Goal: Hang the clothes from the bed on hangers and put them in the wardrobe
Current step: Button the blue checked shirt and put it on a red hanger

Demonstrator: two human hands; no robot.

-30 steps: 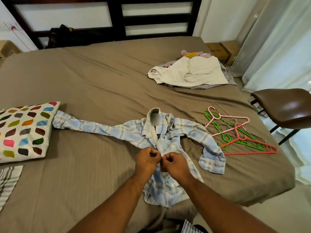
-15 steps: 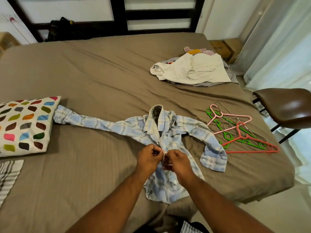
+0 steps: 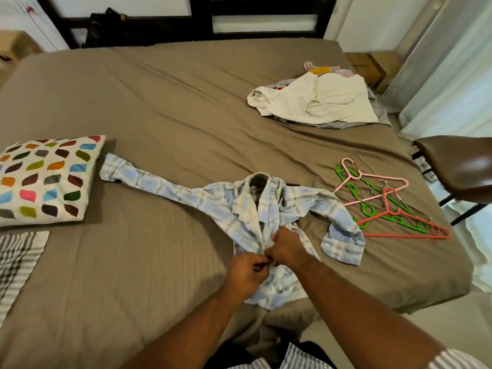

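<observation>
Plaid shirt [image 3: 221, 206] lies front up at the near edge of the bed [image 3: 159, 102], sleeves spread. My fingers are curled on its button placket below the collar: left hand [image 3: 246, 275] and right hand [image 3: 288, 246] pinch the cloth, knuckles touching. Hangers [image 3: 386, 206] just right of the shirt; clothes pile [image 3: 314, 102] farther back; pillow [image 3: 45, 179] left.

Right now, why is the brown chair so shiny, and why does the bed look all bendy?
Head view: light from the bright curtains glares off the chair seat; the wide-angle lens bows the bed edges; the left hand and right hand, pinching the shirt, look sharp.
</observation>
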